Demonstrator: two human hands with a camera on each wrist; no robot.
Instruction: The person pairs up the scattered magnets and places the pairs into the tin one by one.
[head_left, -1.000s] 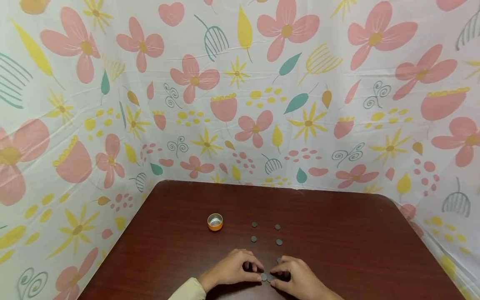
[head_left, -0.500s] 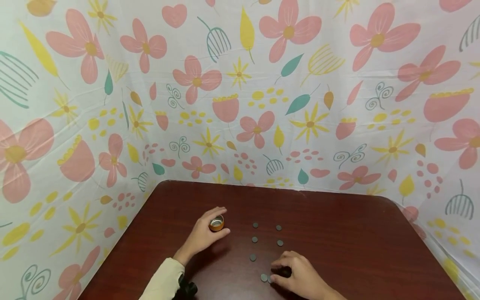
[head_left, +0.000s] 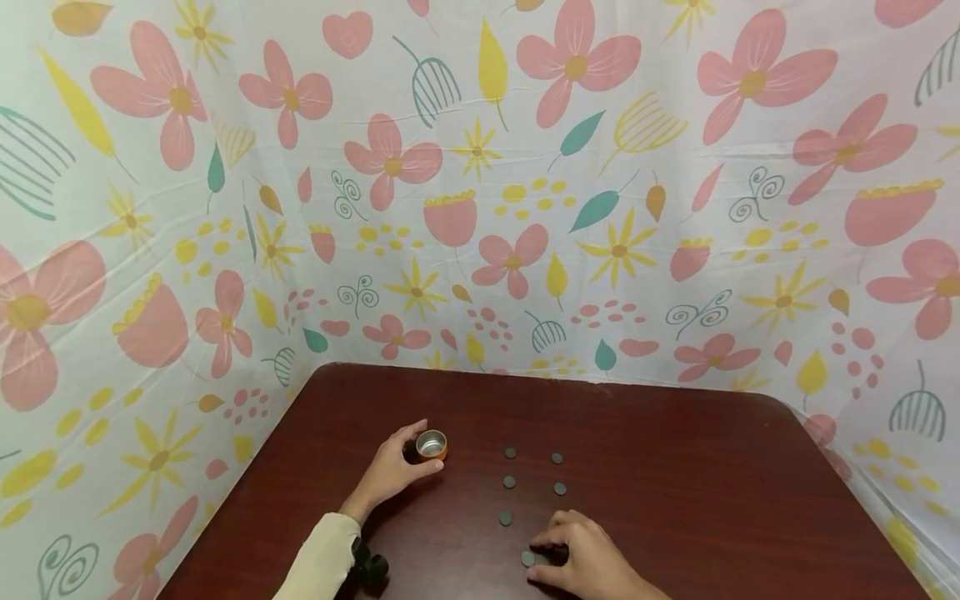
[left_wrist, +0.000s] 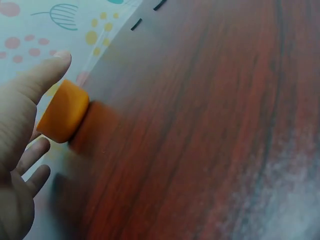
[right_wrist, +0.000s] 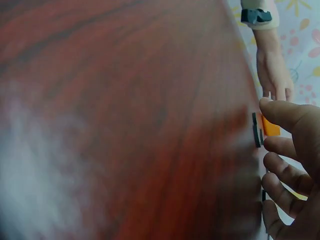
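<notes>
My left hand (head_left: 390, 471) is around the left side of a small round orange tin (head_left: 432, 446) with a silvery inside, which stands open-side up on the table. In the left wrist view, the thumb lies above the orange tin (left_wrist: 66, 111), and the other fingers are spread behind and below it. My right hand (head_left: 581, 554) rests low at the near part of the table, thumb and forefinger apart on either side of two small flat grey discs (head_left: 528, 558). One of these is partly hidden by the hand. Right wrist view: the discs (right_wrist: 257, 131) appear edge-on between thumb and forefinger.
Several more grey discs (head_left: 509, 482) lie spaced in two columns on the dark red-brown table (head_left: 675, 467), right of the tin. A flower-printed cloth (head_left: 480, 192) hangs behind and beside the table. A black device (head_left: 369, 568) is strapped at the left wrist.
My left hand has gone from the discs up to the tin, then drawn slightly left around it. My right hand has stayed by the two discs, shifting slightly left.
</notes>
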